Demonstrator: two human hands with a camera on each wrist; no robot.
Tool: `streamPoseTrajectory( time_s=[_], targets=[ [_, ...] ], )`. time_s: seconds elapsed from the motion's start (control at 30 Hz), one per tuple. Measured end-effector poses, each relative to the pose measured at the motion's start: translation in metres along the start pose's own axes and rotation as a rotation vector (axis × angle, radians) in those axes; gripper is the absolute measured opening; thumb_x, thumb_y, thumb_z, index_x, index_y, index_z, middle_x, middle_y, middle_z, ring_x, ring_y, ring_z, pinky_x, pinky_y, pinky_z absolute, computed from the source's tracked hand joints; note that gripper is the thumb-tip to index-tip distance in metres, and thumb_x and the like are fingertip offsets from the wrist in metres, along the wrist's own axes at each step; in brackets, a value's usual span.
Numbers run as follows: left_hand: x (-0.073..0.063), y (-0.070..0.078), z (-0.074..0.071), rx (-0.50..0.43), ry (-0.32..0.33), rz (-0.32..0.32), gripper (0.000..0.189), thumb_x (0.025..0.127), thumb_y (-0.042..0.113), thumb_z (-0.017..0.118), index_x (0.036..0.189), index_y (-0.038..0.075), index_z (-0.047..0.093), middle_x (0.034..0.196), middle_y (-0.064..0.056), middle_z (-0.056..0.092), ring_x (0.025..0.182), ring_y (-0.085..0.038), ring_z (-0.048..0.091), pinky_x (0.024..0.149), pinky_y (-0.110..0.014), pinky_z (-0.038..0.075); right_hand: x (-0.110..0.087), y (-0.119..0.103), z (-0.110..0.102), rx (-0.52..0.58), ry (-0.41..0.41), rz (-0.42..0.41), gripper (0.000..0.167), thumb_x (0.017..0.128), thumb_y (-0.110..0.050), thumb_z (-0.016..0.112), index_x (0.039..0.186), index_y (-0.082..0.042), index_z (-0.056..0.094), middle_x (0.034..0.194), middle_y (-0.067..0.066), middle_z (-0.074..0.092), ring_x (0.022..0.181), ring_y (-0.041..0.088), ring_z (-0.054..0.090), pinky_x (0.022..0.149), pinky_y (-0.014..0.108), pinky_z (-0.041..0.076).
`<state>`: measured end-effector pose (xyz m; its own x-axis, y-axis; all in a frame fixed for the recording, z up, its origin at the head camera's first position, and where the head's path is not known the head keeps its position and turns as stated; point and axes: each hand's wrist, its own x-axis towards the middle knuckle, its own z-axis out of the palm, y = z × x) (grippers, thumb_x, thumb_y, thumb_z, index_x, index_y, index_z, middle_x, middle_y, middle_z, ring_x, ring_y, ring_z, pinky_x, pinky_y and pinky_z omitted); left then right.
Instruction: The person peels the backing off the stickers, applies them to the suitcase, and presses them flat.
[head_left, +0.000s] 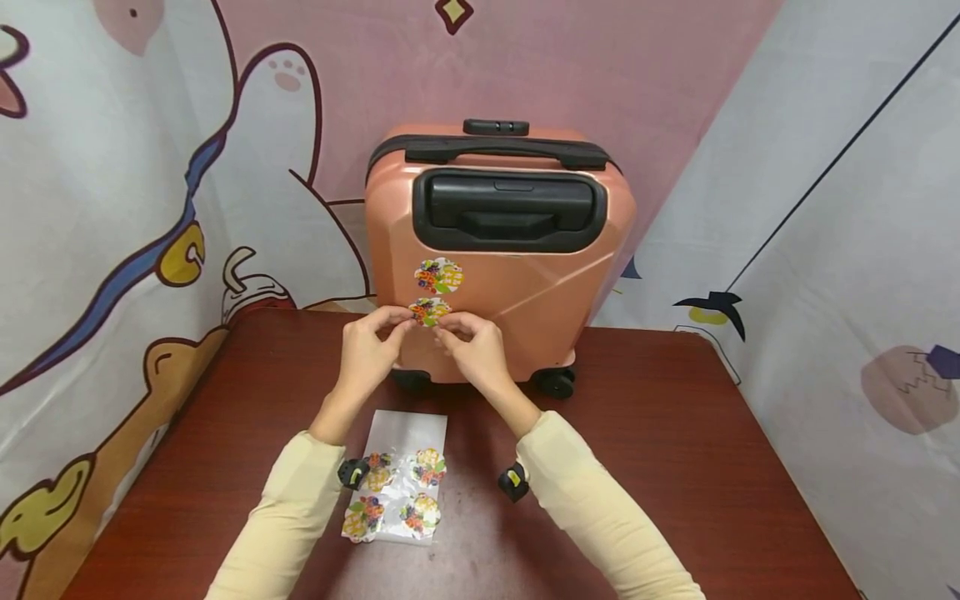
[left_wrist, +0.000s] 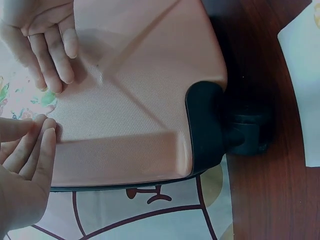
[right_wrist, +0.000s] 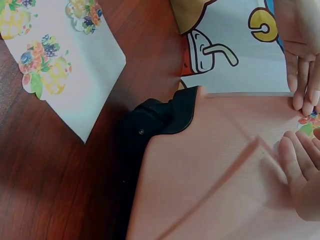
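Note:
A coral-pink suitcase (head_left: 517, 308) stands upright, its black handle recess (head_left: 513, 208) facing me. My left hand (head_left: 369, 346) pinches the left edge of a fruit-patterned sticker (head_left: 430, 312) between thumb and forefinger. On that sticker's right edge, my right hand (head_left: 477, 348) pinches with its thumb and forefinger. The sticker lies against the suitcase's front; whether it is fully stuck down I cannot tell. Just above it, another fruit sticker (head_left: 439, 276) sits on the shell. The left wrist view shows the left fingers (left_wrist: 37, 150) close against the shell, with the sticker partly covered.
On the brown table (head_left: 645, 467), a white sticker sheet (head_left: 408, 429) with several fruit stickers lies between my forearms, nearer me. Black suitcase wheels (head_left: 557, 382) rest on the tabletop. A cartoon-printed cloth (head_left: 300, 225) hangs behind and at both sides.

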<state>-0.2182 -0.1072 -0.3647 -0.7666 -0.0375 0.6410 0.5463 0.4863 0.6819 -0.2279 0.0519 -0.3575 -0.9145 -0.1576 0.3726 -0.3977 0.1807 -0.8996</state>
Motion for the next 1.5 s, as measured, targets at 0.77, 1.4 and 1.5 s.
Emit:
streamPoseTrajectory(
  time_s=[0.77, 1.4, 1.5],
  targets=[
    [0.001, -0.002, -0.004, -0.048, -0.089, -0.06, 0.013, 0.081, -0.001, 0.065, 0.094, -0.001, 0.067, 0.085, -0.012, 0.069, 0.082, -0.023, 0.064, 0.068, -0.037, 0.048, -0.005, -0.019, -0.005, -0.015, -0.134, -0.077, 0.018, 0.082, 0.013, 0.056, 0.1, 0.016, 0.059, 0.095, 0.028, 0.063, 0.09, 0.037, 0.062, 0.076, 0.039, 0.051],
    [0.0, -0.003, -0.004, -0.069, -0.118, -0.092, 0.017, 0.082, -0.006, 0.062, 0.097, 0.0, 0.066, 0.088, -0.011, 0.069, 0.082, -0.022, 0.064, 0.051, -0.03, 0.05, -0.005, -0.026, -0.009, -0.014, -0.188, -0.082, 0.023, 0.083, 0.014, 0.053, 0.105, 0.014, 0.058, 0.103, 0.027, 0.062, 0.096, 0.038, 0.059, 0.079, 0.046, 0.048],
    [-0.001, -0.003, -0.004, -0.082, -0.122, -0.096, 0.018, 0.083, -0.007, 0.06, 0.098, 0.0, 0.066, 0.088, -0.012, 0.068, 0.081, -0.023, 0.064, 0.043, -0.025, 0.047, -0.008, -0.019, -0.009, -0.051, -0.186, -0.082, 0.022, 0.082, 0.015, 0.055, 0.103, 0.014, 0.059, 0.1, 0.026, 0.063, 0.094, 0.037, 0.06, 0.081, 0.044, 0.048]
  ],
)
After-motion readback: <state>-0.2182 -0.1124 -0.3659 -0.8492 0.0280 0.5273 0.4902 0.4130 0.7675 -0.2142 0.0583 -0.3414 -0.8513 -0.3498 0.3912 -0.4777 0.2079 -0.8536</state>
